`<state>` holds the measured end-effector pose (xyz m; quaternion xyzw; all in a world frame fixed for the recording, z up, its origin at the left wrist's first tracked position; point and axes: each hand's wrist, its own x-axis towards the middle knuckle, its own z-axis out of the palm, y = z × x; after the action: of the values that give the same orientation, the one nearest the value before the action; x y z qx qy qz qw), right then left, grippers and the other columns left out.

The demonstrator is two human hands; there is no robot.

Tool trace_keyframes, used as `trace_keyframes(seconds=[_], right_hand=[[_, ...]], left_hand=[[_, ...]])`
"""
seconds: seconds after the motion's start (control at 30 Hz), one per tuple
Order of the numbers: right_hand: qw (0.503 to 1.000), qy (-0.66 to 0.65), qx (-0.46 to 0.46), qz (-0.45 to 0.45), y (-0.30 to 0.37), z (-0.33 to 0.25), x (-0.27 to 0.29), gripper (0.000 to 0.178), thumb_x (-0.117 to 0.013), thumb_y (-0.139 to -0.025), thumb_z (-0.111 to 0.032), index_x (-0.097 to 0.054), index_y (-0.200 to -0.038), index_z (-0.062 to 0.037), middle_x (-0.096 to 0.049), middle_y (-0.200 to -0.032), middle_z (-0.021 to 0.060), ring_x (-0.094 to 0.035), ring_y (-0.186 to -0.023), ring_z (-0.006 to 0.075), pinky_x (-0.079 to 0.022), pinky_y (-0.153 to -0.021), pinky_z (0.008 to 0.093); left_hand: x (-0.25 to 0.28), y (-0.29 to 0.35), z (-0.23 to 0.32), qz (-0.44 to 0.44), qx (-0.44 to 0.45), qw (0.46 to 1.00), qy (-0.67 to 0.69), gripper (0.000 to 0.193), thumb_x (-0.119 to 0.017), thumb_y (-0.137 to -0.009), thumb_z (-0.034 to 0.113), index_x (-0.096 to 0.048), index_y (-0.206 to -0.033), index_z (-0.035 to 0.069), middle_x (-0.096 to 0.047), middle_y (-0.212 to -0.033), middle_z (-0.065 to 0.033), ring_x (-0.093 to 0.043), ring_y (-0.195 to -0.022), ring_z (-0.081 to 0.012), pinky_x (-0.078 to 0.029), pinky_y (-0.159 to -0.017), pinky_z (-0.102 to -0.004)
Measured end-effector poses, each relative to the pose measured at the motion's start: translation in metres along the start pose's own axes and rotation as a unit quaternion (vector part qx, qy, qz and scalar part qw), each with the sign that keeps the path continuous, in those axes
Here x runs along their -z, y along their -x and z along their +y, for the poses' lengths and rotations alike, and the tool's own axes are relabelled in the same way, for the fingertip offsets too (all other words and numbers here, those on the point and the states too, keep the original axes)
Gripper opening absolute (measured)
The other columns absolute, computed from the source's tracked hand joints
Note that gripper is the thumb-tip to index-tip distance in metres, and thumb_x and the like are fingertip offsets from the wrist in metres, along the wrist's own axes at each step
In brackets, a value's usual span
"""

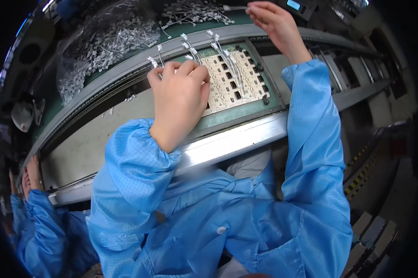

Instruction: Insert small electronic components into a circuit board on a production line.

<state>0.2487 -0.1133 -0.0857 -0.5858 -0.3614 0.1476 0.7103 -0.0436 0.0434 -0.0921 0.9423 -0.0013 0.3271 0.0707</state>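
My left hand (179, 95) is over the left part of a pale circuit board panel (253, 76), its fingers curled downward. Whatever those fingertips grip or press is hidden under the hand. Short wire leads (229, 62) with white plugs lie across the panel and stick out past its far edge. Rows of black components dot the panel, which rests in a green carrier tray (246, 111). Raised at the far right, my right hand (280, 28) pinches a wire lead (236, 8) whose white plug points left.
A clear plastic bag (111, 44) full of wire leads lies beyond the conveyor rail (97, 83), with a loose pile of leads (195, 11) beside it. The metal front rail (236, 143) runs between me and the panel. At far left are another person's hands (31, 173) and blue sleeves.
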Motion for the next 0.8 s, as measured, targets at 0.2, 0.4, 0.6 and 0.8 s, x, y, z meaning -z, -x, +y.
trace_keyframes(seconds=[0.2, 0.4, 0.6, 0.8], right_hand=[[0.999, -0.017, -0.032, 0.002, 0.006, -0.014, -0.041, 0.018, -0.072, -0.091, -0.012, -0.07, -0.105, -0.0009, -0.071, -0.094, 0.0059, -0.065, -0.083, 0.011, -0.051, -0.076, 0.0229], [0.999, 0.01, -0.028, -0.025, 0.006, -0.008, -0.049, 0.015, -0.072, -0.09, -0.012, -0.071, -0.101, -0.0014, -0.07, -0.088, 0.0041, -0.064, -0.077, 0.0093, -0.049, -0.072, 0.0215], [0.999, 0.011, -0.027, -0.024, 0.005, -0.008, -0.05, 0.014, -0.072, -0.09, -0.011, -0.071, -0.099, -0.0011, -0.07, -0.086, 0.0043, -0.063, -0.075, 0.0084, -0.047, -0.068, 0.0211], [0.999, 0.016, -0.025, -0.03, 0.002, -0.008, -0.049, 0.013, -0.072, -0.09, -0.01, -0.072, -0.099, -0.0007, -0.07, -0.084, 0.0044, -0.061, -0.073, 0.0077, -0.045, -0.065, 0.0202]], left_hand=[[0.006, 0.003, 0.003, -0.069, 0.036, 0.997, 0.007, 0.004, -0.07, -0.082, 0.014, -0.072, -0.083, 0.011, -0.067, -0.094, -0.0023, -0.057, -0.107, -0.0303, -0.036, -0.093, -0.0495], [0.009, -0.001, 0.003, -0.12, 0.072, 0.99, 0.022, 0.007, -0.073, -0.08, 0.016, -0.073, -0.081, 0.01, -0.067, -0.099, -0.0014, -0.055, -0.107, -0.0304, -0.035, -0.093, -0.0472], [0.009, -0.002, -0.001, -0.134, 0.094, 0.986, 0.041, 0.008, -0.075, -0.08, 0.018, -0.074, -0.084, 0.011, -0.067, -0.103, 0.0002, -0.052, -0.108, -0.0286, -0.034, -0.093, -0.0439], [0.009, 0.002, 0.0, -0.124, 0.081, 0.988, 0.036, 0.008, -0.075, -0.081, 0.017, -0.074, -0.087, 0.012, -0.066, -0.102, -0.0003, -0.051, -0.109, -0.0292, -0.035, -0.093, -0.0437]])
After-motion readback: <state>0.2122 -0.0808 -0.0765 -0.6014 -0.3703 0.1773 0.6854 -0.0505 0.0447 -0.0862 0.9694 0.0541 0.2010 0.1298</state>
